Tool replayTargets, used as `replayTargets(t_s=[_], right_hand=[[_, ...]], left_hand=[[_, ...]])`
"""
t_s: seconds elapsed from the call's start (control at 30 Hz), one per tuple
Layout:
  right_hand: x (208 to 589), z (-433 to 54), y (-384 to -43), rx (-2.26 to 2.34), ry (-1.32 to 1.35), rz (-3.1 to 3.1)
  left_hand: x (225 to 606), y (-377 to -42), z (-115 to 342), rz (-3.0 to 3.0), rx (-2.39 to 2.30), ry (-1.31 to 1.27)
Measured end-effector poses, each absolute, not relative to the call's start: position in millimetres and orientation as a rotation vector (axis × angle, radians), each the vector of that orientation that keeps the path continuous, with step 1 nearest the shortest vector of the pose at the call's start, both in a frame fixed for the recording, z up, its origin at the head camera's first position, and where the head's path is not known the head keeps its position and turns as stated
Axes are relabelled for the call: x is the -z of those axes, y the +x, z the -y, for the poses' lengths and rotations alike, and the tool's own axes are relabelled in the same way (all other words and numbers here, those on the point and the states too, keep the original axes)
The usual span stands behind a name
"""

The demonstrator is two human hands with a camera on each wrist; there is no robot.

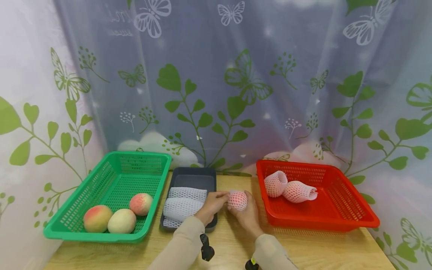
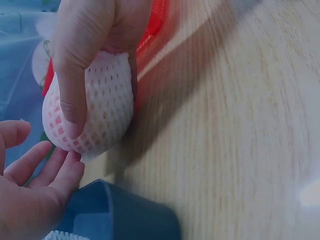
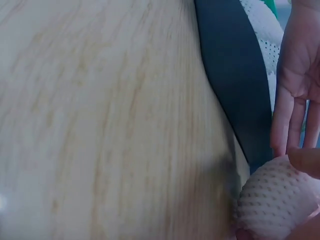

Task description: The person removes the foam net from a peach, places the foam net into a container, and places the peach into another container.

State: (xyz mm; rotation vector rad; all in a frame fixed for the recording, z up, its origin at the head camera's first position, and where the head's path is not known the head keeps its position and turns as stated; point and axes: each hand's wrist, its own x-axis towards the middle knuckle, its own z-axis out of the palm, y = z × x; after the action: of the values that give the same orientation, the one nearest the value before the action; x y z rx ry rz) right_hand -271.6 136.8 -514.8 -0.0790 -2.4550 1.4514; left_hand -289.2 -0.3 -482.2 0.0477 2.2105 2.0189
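One round peach [image 1: 238, 201] (probably), foam-netted, in right hand [image 1: 249, 218].

Backdrop: in front of you a blue-grey curtain [image 1: 206, 41] is hanging in soft folds, with paler cloth [image 1: 27, 63] flanking it on both sides. White butterflies [image 1: 231, 13] are showing near its top; green butterflies [image 1: 248, 80] are appearing lower, among leafy stems [image 1: 168, 77]. Lettering [image 1: 118, 17] at your upper left is looking too faint to read. Below, you are facing a desk [image 1: 310, 249] of light wood; its grain is running in fine streaks, and in the left wrist view a glare spot [image 2: 312, 194] is shining on it.
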Motion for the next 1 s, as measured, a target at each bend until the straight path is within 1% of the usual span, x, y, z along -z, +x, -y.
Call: replayTargets(t_s=[0.33,0.8,1.0], right_hand=[[497,-139,-268,-1.582,0.011,2.437],[462,-151,-256,-1.689,-0.006,2.492],[449,-158,-250,-1.817,0.077,2.423]], left_hand=[[462,-282,14,-2.196,-2.049,0.142],[439,-269,28,-2.093,-2.085,0.251],[423,-266,37,-2.144,-2.088,0.281]])
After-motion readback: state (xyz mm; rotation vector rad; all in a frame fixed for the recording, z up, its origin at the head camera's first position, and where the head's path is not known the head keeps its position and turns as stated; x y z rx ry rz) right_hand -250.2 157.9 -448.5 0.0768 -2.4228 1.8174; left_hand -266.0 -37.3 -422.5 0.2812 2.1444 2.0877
